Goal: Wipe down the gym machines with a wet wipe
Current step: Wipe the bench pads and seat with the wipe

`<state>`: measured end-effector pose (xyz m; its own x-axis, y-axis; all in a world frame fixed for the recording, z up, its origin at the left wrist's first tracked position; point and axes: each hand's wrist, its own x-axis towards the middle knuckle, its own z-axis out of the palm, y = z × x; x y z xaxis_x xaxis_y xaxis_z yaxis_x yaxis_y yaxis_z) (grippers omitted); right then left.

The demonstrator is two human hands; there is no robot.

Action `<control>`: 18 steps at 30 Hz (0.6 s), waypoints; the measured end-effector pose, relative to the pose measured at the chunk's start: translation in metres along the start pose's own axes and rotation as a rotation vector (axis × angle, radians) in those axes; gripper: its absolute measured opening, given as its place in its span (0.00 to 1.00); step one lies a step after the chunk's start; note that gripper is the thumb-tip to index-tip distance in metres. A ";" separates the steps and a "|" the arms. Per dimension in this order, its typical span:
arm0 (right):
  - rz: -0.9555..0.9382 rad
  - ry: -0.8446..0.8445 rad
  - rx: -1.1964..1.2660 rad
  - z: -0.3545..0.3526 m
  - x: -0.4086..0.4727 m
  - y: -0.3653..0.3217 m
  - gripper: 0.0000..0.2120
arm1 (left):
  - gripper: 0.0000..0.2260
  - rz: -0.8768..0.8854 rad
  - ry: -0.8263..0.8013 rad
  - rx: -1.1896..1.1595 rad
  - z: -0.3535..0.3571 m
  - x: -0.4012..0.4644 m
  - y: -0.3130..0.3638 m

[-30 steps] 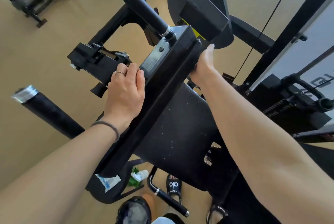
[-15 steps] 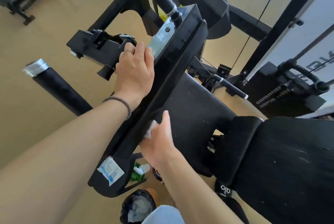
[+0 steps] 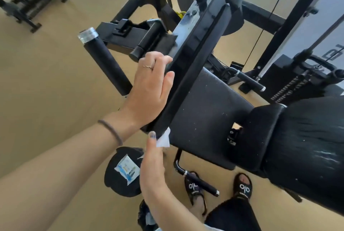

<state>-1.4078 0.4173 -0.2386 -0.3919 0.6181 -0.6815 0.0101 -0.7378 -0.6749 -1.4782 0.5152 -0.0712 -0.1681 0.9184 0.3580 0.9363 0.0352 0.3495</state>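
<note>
Wet wipe (image 3: 163, 139) at the near, lower end of the machine's long pad (image 3: 193, 61).
Right hand (image 3: 152, 165) pinches it; the pad's length runs up and away. Left hand (image 3: 150, 89) lies open on the pad's side.

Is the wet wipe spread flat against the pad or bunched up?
Bunched: the wet wipe shows only as a small crumpled corner past the right hand at the pad's lower end.

1. The raised pad (image 3: 193, 59) is glossy black vinyl with a stitched seam.
2. The seat (image 3: 208, 119) is matt, grained, white-specked upholstery.
3. The roller (image 3: 108, 65) is matt foam, capped in bright metal.
4. The wipe (image 3: 163, 138) is thin white cloth.
</note>
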 end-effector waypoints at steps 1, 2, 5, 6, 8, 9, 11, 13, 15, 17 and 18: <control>-0.005 -0.015 0.089 -0.002 -0.001 -0.004 0.56 | 0.14 0.065 -0.039 0.002 -0.007 -0.003 0.002; 0.010 -0.020 0.141 -0.003 -0.016 -0.031 0.52 | 0.14 0.126 -0.080 0.015 -0.014 -0.006 0.002; 0.085 -0.031 0.371 -0.015 -0.040 -0.125 0.40 | 0.14 0.254 -0.124 0.081 -0.034 -0.029 -0.010; 0.102 -0.078 0.456 -0.022 -0.036 -0.143 0.38 | 0.14 0.253 -0.096 0.115 -0.039 -0.037 -0.016; 0.177 -0.091 0.549 -0.026 -0.026 -0.160 0.37 | 0.12 0.211 -0.032 0.141 -0.042 -0.046 -0.027; 0.200 -0.067 0.552 -0.023 -0.026 -0.155 0.37 | 0.10 0.215 -0.022 0.143 -0.039 -0.048 -0.030; 0.242 -0.093 0.613 -0.012 -0.035 -0.133 0.37 | 0.08 0.281 -0.020 0.154 -0.031 -0.048 -0.031; 0.301 -0.175 0.749 -0.004 -0.039 -0.110 0.36 | 0.07 0.343 -0.019 0.167 -0.029 -0.047 -0.033; 0.351 -0.259 0.800 0.002 -0.044 -0.102 0.31 | 0.08 0.367 -0.020 0.175 -0.029 -0.047 -0.037; 0.365 -0.335 0.826 0.005 -0.045 -0.108 0.24 | 0.08 0.369 -0.033 0.184 -0.030 -0.047 -0.037; 0.388 -0.350 0.840 0.005 -0.046 -0.112 0.22 | 0.09 0.369 -0.035 0.192 -0.030 -0.047 -0.036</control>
<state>-1.3960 0.4703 -0.1305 -0.7509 0.2772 -0.5994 -0.4074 -0.9088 0.0901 -1.5132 0.4593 -0.0748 0.1972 0.8961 0.3978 0.9728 -0.2291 0.0339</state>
